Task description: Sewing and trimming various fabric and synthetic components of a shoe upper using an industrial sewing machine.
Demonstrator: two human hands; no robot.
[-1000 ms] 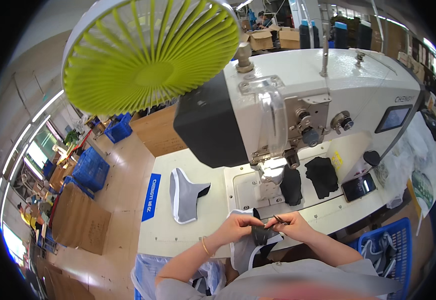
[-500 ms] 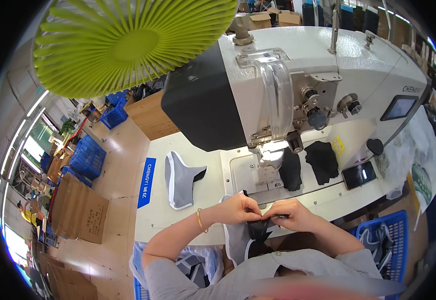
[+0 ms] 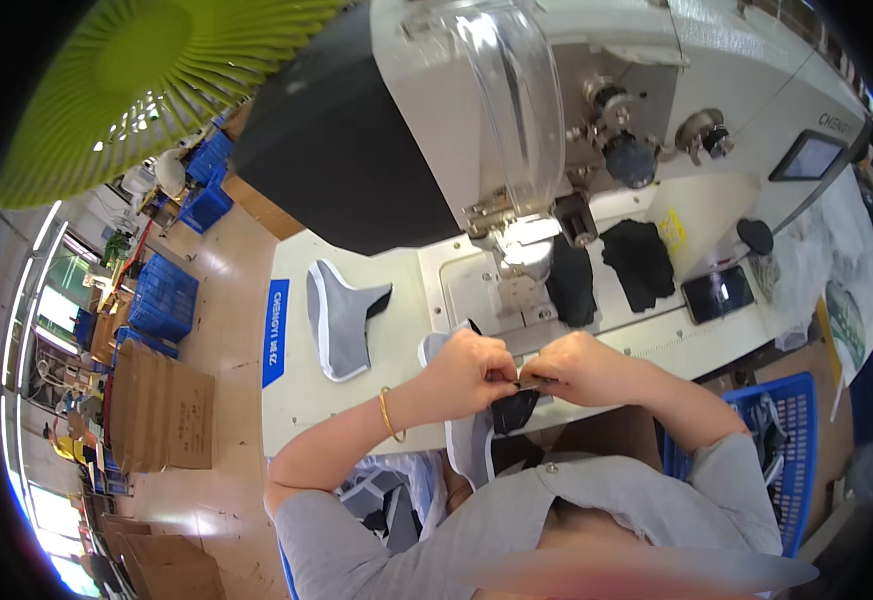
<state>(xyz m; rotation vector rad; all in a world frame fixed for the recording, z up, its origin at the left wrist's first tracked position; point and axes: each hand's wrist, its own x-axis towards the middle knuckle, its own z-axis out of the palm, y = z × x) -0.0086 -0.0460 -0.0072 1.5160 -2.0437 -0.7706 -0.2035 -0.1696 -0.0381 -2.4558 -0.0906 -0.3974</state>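
Observation:
My left hand point(image 3: 472, 368) and my right hand point(image 3: 579, 366) meet at the front edge of the sewing table point(image 3: 297, 405). Together they pinch a grey and black shoe upper piece point(image 3: 475, 430), which hangs down over the table edge toward my lap. Both sets of fingers are closed on its top edge, thumbs nearly touching. A gold bangle sits on my left wrist. The needle area of the white sewing machine point(image 3: 527, 240) lies just beyond my hands.
Another grey shoe piece point(image 3: 342, 315) lies on the table to the left. Two black fabric pieces point(image 3: 639, 260) and a phone point(image 3: 719, 292) rest to the right. A green fan point(image 3: 127, 80) hangs above. A blue crate point(image 3: 782, 440) stands at my right, cardboard boxes point(image 3: 162, 405) at left.
My head has leaned in closer to the machine. Both hands have stayed together on the shoe piece, drawing it slightly nearer the table edge.

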